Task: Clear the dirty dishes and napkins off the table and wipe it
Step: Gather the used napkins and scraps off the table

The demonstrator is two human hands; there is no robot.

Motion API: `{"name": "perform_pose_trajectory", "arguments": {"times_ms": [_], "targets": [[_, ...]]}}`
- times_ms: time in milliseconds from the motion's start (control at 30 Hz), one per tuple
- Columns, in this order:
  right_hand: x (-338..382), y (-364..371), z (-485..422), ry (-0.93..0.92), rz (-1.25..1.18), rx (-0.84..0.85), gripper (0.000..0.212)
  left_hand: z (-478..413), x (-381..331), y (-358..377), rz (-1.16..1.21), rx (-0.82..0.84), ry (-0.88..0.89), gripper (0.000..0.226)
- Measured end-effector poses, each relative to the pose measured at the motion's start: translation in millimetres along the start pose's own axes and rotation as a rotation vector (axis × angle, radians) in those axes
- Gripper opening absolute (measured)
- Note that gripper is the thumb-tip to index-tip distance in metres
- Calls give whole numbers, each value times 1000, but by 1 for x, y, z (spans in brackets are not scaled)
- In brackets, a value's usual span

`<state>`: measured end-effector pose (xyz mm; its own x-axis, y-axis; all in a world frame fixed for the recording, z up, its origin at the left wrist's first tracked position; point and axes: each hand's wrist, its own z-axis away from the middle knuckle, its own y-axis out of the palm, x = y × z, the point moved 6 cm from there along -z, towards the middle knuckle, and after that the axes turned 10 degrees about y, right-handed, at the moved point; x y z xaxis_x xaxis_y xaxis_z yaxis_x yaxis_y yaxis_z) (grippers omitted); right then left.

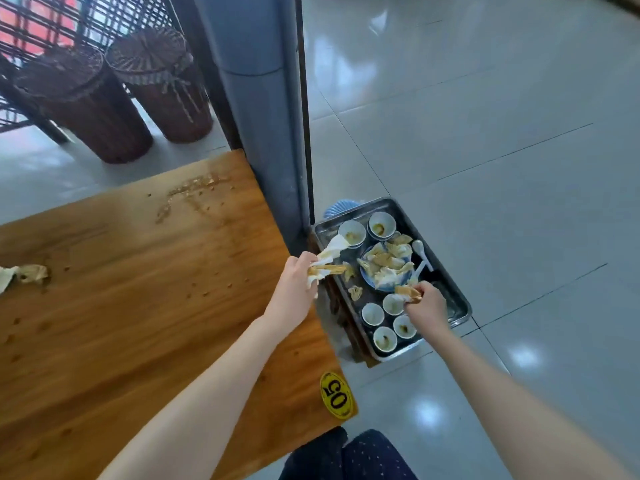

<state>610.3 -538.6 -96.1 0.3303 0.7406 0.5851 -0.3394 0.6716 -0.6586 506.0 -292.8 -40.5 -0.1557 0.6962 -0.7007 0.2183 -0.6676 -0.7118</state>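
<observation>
over a steel tray [453,296], fingers of left hand [294,282] and right hand [424,306] pinch stained, crumpled napkins [332,249].

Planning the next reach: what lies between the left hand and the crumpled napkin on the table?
Only bare table dotted with crumbs, from the left hand to the napkin; the head view shows it.

Yellow oval sticker [336,395] reads "05", at table [138,306] corner.

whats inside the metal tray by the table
In the metal tray: six small white bowls with sauce traces, white spoons, and a blue plate heaped with soiled napkins. The heap hides the plate's middle, and the right hand covers part of one bowl.
</observation>
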Motion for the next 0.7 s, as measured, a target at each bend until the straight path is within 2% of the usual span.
{"name": "perform_pose_trajectory", "arguments": {"times_ms": [67,233,600,700], "targets": [[-4,-2,-16,16,9,0,8,-11,1,14,-3,23,-28,32],[-9,-6,-63,57,19,55,15,-37,-3,57,13,115,-89,33],[14,-9,-170,-14,125,299,15,-118,-21,123,70,108,-290,32],[16,-5,-187,-48,211,378,31,-134,-22,138,75,114,-320,32]]}}
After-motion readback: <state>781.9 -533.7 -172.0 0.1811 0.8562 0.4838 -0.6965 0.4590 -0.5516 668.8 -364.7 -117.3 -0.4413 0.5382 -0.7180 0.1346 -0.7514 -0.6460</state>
